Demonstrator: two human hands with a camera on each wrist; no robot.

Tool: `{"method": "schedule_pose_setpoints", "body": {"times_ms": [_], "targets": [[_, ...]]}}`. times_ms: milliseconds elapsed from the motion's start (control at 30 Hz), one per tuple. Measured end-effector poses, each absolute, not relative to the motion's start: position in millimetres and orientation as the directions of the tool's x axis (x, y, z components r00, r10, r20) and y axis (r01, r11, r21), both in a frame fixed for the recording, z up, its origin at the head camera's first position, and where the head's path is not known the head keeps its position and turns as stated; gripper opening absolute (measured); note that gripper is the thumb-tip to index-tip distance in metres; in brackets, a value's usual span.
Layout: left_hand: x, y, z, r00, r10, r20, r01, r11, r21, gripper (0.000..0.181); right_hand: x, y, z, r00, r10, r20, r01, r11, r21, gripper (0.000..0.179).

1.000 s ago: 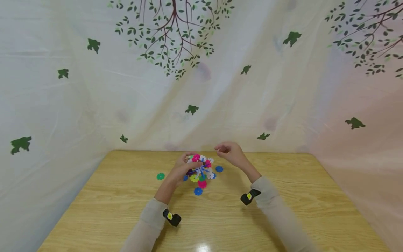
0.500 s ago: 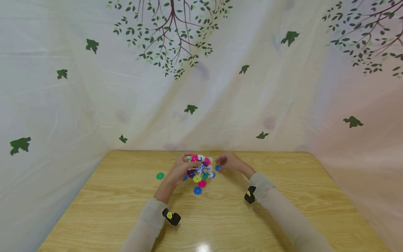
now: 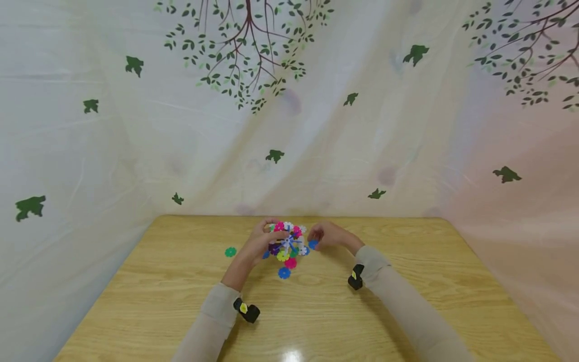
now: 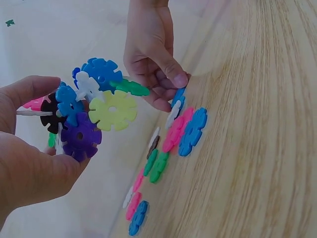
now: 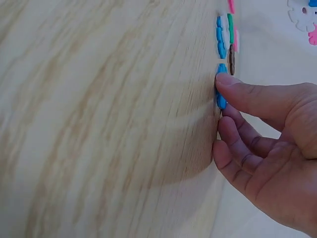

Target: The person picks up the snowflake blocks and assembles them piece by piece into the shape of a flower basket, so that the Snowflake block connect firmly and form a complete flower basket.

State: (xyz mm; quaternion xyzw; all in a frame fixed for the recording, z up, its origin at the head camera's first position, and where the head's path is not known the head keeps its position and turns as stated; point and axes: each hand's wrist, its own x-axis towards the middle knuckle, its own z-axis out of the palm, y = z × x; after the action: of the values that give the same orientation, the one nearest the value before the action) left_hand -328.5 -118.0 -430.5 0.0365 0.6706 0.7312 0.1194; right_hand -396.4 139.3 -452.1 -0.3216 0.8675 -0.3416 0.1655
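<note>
In my left hand (image 3: pixel 260 245) I hold a cluster of interlocking flower-shaped plastic discs (image 4: pixel 81 134), coloured blue, purple, yellow, white and more. Thumb and fingers grip its left side, and it stays above the table. At the right of the loose discs, my right hand (image 5: pixel 272 144) pinches a blue flower-shaped disc (image 5: pixel 221 94) at the tabletop. The thumb lies on the disc; the index fingertip behind it is partly hidden. Other loose discs, among them a pink disc (image 3: pixel 290 263) and a blue disc (image 3: pixel 284 273), lie below the cluster.
A green disc (image 3: pixel 230 252) lies apart on the left of the wooden table (image 3: pixel 307 311). Behind the table's far edge hangs a pale cloth (image 3: pixel 217 151) printed with leaves and branches. Each wrist wears a black camera.
My right hand has come down from above the table to the blue disc, and its thumb and finger now pinch it. The left hand keeps the cluster in nearly the same place.
</note>
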Motion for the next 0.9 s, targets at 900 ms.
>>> {"method": "schedule_pose_setpoints", "body": {"times_ms": [900], "targets": [[-334.0, -116.4, -437.8, -0.955, 0.259, -0.148, -0.156, -0.013, 0.988, 0.059, -369.7, 130.7, -424.0, -0.881, -0.450, 0.149, -0.308, 0.305, -0.901, 0.021]]}}
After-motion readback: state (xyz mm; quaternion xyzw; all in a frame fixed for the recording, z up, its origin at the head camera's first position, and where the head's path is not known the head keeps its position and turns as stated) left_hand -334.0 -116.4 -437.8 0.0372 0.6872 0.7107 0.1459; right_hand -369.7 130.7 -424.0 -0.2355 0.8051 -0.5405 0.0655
